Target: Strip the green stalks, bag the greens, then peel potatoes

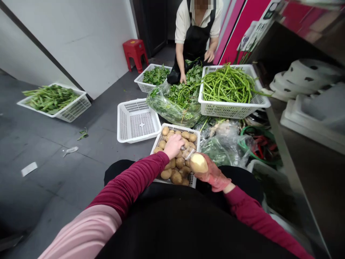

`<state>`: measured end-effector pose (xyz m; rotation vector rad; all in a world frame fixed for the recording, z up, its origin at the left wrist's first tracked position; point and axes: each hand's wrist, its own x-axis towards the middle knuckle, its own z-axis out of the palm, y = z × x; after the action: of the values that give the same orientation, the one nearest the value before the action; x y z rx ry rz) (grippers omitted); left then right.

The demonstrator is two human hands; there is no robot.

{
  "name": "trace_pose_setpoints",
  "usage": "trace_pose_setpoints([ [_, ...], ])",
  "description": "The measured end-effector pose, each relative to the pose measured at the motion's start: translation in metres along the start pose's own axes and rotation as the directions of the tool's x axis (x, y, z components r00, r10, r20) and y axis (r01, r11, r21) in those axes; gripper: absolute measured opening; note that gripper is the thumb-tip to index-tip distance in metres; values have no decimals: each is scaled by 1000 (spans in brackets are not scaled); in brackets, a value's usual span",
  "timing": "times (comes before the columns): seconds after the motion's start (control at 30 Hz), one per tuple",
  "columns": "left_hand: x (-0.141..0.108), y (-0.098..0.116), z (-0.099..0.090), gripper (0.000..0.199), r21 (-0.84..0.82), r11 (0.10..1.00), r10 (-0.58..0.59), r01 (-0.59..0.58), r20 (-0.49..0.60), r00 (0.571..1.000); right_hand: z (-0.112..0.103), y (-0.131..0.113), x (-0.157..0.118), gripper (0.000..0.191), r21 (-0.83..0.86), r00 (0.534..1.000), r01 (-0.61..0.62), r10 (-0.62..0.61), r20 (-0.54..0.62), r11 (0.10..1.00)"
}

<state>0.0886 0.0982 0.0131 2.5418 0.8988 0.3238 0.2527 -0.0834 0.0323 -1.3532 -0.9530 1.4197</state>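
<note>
One partly peeled potato [198, 163] sits in the grip of the gloved right hand [214, 175], its pale face up toward the camera and its long axis running roughly side to side. One peeler [189, 154] is pinched in the left hand [174, 145], palm down, its head at the potato's left edge. Both forearms reach forward and angle inward. Just beneath the grips, more than a dozen unpeeled potatoes [176, 177] fill one white basket [198, 138]. Four more white baskets lie farther out: a bare one [138, 122] ahead and left, one of green stems [223, 109] ahead and right, one of leaves [145, 86] beyond the bare one, and one of greens [72, 109] far left. Past the grips, one person [198, 39] puts a hand into leafy greens [183, 95].
</note>
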Motion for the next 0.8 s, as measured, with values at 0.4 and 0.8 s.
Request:
trace_pose_setpoints([
  [0.4,-58,39,-3,25,-408,864,-254,295,152,955,-6,41,49,56,692,948,-156,305,-96,705],
  [0.8,-84,97,23,39,-379,870,-251,314,208,945,-8,26,108,58,748,901,-24,339,-272,664],
])
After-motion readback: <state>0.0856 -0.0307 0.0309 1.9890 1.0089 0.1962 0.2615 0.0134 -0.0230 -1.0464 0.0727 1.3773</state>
